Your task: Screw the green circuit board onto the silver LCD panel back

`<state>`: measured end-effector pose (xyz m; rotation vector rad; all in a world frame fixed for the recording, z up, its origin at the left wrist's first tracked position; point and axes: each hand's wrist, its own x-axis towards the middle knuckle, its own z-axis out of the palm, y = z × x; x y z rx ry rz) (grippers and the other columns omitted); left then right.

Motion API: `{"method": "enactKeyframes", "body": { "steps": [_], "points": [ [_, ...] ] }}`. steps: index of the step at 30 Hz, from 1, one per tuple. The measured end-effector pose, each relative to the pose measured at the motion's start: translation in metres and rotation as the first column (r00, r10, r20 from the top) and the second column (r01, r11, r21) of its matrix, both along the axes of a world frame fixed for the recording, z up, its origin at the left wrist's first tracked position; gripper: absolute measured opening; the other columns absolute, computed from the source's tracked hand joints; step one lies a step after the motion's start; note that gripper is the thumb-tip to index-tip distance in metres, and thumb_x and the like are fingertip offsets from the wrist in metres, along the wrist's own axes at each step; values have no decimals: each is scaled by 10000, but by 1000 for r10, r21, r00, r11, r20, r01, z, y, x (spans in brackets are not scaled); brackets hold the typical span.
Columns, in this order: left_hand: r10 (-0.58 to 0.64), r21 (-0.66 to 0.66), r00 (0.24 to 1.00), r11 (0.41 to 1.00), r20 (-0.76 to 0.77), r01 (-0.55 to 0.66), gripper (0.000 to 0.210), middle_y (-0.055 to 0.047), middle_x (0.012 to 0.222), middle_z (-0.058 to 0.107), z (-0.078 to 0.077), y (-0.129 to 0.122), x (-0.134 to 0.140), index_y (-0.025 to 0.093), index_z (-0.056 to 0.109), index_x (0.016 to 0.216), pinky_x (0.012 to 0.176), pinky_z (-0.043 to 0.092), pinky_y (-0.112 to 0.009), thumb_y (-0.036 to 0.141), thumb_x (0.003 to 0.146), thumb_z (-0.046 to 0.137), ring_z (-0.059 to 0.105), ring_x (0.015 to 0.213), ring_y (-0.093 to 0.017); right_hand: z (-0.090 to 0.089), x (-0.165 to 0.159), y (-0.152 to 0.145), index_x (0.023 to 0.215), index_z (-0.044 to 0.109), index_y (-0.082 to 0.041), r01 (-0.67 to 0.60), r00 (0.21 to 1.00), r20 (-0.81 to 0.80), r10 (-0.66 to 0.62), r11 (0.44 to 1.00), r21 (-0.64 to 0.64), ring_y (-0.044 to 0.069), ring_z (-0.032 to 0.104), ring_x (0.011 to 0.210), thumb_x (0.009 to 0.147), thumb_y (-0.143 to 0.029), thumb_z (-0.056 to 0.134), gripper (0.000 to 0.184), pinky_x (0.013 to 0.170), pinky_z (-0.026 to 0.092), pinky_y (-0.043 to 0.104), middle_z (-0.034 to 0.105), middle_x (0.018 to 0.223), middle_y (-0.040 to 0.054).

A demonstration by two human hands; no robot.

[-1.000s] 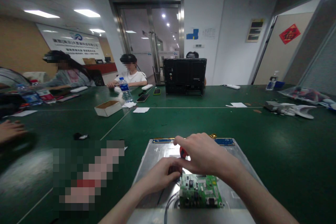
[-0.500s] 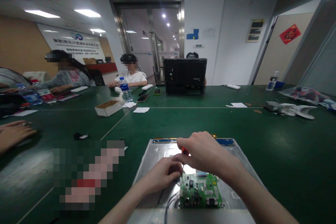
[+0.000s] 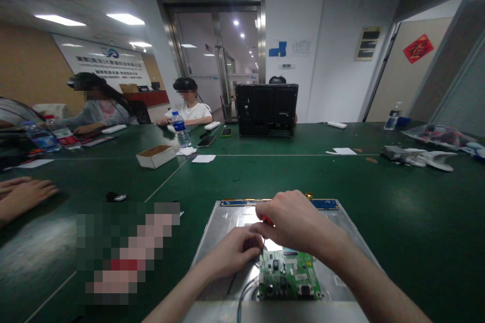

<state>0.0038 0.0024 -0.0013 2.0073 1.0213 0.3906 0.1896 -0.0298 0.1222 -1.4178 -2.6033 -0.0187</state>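
Note:
My right hand (image 3: 290, 217) grips a screwdriver upright by its red handle (image 3: 267, 220), most of which the fingers hide. The thin shaft points down at the upper left corner of a green circuit board (image 3: 290, 275). Beside that tip, the fingers of my left hand (image 3: 239, 247) are pinched together against the shaft's lower end; anything between them is hidden. Under both hands lies a flat silver metal panel (image 3: 220, 227), with the green board on its near part. A narrow blue circuit strip (image 3: 328, 205) runs along the far edge. Dark cables (image 3: 242, 292) loop left of the board.
A blurred-out item (image 3: 132, 262) lies left of the panel, near another person's hands (image 3: 28, 194). Farther off are a white open box (image 3: 156, 156), a water bottle (image 3: 181, 129), phones and a black display housing (image 3: 267, 111). Several people sit around the green table (image 3: 401, 212).
My hands, the screwdriver and the board keep nearly the same place; the red handle shows slightly less. The other person's hands at left have shifted slightly right.

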Motion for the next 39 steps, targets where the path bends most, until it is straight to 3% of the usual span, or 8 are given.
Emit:
{"method": "enactKeyframes", "body": {
  "steps": [3, 5, 11, 16, 19, 25, 33, 39],
  "points": [
    [-25, 19, 1000, 1000, -9, 25, 104, -18, 824, 636, -5, 3, -2, 152, 642, 836, 679, 427, -260, 158, 782, 553, 557, 751, -175, -1, 0, -1, 906, 633, -197, -7, 1000, -22, 7, 1000, -3, 167, 625, 614, 861, -288, 602, 106, 497, 185, 285, 718, 760, 33],
    [-52, 18, 999, 999, 16, 52, 93, -18, 816, 637, -8, 6, -2, 153, 634, 822, 670, 425, -260, 167, 789, 548, 557, 745, -177, -1, 1, -2, 958, 612, -192, -32, 998, -53, 31, 999, -14, 161, 619, 619, 812, -249, 619, 157, 498, 205, 277, 728, 812, 30],
    [-40, -12, 998, 999, 51, 40, 126, -12, 821, 638, -4, 4, 0, 165, 630, 858, 678, 430, -258, 143, 768, 544, 570, 764, -182, -2, 0, -1, 863, 675, -219, -14, 998, -62, 13, 1000, -21, 165, 615, 631, 889, -432, 628, 219, 527, 224, 271, 723, 751, 21],
    [-5, -3, 1000, 1000, 12, 5, 71, -8, 799, 613, -3, 3, 0, 157, 620, 804, 654, 412, -248, 150, 760, 564, 543, 732, -166, -1, 0, -2, 875, 643, -189, -10, 998, -55, 9, 1000, -14, 145, 575, 584, 852, -261, 599, 87, 507, 199, 272, 700, 719, 27],
    [-35, 8, 999, 999, 33, 34, 40, -4, 785, 605, -3, 4, 0, 159, 595, 746, 652, 411, -249, 150, 766, 561, 535, 727, -164, 0, 1, -4, 925, 608, -180, -56, 994, -97, 53, 998, -28, 148, 579, 600, 780, -219, 618, 151, 505, 206, 268, 718, 788, 33],
    [-25, -18, 998, 1000, 49, 26, 125, -14, 847, 650, -1, 2, 1, 165, 634, 870, 708, 449, -267, 138, 781, 550, 575, 782, -181, -2, -1, 0, 865, 646, -211, -29, 996, -89, 27, 999, -14, 167, 626, 636, 887, -414, 628, 205, 522, 218, 272, 730, 761, 21],
    [-42, 6, 999, 999, 29, 42, 79, -11, 801, 624, -8, 6, -2, 153, 635, 806, 656, 419, -252, 164, 773, 564, 550, 741, -170, -1, -1, -1, 926, 601, -188, -23, 998, -61, 23, 1000, -16, 148, 585, 611, 806, -220, 607, 123, 497, 187, 271, 715, 790, 24],
    [-12, -35, 998, 999, 59, 14, 123, -3, 806, 627, -3, 3, 0, 158, 625, 857, 666, 424, -255, 128, 757, 560, 563, 744, -170, -3, 0, 1, 913, 632, -215, -32, 997, -75, 31, 999, -12, 164, 623, 643, 867, -348, 639, 141, 521, 211, 268, 722, 772, 10]
  ]
}}
